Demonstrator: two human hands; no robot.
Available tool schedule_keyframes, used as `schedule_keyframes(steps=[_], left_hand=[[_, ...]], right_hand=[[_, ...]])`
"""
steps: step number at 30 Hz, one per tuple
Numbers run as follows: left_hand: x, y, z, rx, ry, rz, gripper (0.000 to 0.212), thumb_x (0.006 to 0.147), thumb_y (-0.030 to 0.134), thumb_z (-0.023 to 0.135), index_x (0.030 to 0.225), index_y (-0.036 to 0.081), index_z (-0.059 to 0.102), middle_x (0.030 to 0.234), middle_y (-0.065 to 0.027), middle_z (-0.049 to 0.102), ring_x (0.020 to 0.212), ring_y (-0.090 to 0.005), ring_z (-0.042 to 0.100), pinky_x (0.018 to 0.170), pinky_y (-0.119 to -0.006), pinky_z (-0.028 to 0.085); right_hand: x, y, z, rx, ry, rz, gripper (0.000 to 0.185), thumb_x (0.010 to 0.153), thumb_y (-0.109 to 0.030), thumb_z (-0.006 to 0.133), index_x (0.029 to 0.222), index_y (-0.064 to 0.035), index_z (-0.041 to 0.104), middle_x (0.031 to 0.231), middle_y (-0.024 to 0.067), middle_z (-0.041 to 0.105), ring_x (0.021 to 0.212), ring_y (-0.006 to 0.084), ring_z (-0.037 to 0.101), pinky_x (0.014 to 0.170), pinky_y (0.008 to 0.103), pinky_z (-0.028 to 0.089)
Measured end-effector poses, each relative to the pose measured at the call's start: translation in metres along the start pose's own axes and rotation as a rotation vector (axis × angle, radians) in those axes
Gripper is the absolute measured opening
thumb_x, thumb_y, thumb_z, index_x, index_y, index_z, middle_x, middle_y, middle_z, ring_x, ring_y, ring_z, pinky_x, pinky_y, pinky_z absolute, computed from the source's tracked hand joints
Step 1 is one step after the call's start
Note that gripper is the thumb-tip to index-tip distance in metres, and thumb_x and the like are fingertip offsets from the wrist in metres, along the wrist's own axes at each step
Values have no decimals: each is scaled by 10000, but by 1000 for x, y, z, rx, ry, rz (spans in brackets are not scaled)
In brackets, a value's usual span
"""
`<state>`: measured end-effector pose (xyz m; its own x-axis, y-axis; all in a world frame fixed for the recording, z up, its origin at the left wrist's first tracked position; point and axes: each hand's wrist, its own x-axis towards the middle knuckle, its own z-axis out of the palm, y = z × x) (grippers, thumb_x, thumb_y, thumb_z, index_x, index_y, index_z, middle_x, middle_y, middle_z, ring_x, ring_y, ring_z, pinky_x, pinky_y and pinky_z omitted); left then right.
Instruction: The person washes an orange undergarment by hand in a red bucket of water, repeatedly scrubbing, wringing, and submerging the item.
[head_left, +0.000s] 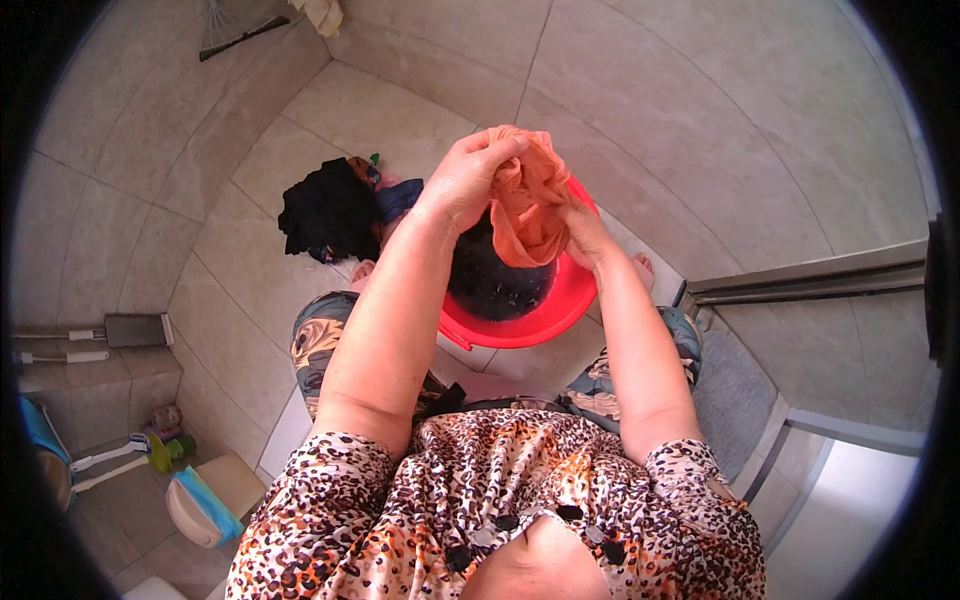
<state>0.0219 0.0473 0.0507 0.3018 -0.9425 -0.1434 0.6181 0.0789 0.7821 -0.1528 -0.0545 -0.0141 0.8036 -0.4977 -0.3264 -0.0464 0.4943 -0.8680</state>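
A bunched orange cloth (531, 199) hangs between my two hands above a red plastic basin (517, 330). My left hand (472, 176) grips its upper left part, thumb and fingers closed on the fabric. On the cloth's lower right side, my right hand (585, 229) holds the edge. Dark water (499, 281) with bits of foam fills part of the basin; whether anything lies under its surface is hidden. Left of the basin, a heap of black cloth (330, 210) lies on the tiled floor, with a dark blue cloth (400, 199) beside it.
Tiled walls (637, 90) stand beyond the basin. At left are brushes with white handles (90, 357) on a ledge, a green container (180, 447) and a beige bin (199, 510) with a blue liner. A grey mat (731, 397) lies at right, beside a metal door track (810, 281).
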Motion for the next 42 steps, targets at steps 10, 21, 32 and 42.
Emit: schedule_keyframes(steps=[10,21,32,42], left_hand=[[0,-9,-30,971,107,-169,297,767,180,621,956,-45,658,871,-109,672,808,-156,621,763,-282,482],[26,-58,-44,288,414,92,197,882,129,583,990,-28,535,919,-107,623,798,-154,600,646,-299,513],[-30,-51,61,922,278,253,165,798,146,542,856,-3,584,837,-206,633,784,-291,624,737,-368,490],[0,-91,-10,1322,462,177,453,909,403,437,704,74,672,734,-184,643,731,-368,633,664,-486,501]], right_hand=[[0,-10,-47,-11,178,31,228,916,-128,459,1086,0,541,1147,130,576,1045,204,560,936,333,440],[-7,-8,-14,131,-149,223,441,899,-460,556,1018,-36,584,975,80,634,911,181,610,825,334,495],[-8,1,22,402,184,175,494,939,-478,453,1109,-30,576,1056,97,621,971,190,589,845,356,486],[2,54,57,376,330,191,324,929,-399,443,872,-119,596,821,81,641,712,170,625,571,339,519]])
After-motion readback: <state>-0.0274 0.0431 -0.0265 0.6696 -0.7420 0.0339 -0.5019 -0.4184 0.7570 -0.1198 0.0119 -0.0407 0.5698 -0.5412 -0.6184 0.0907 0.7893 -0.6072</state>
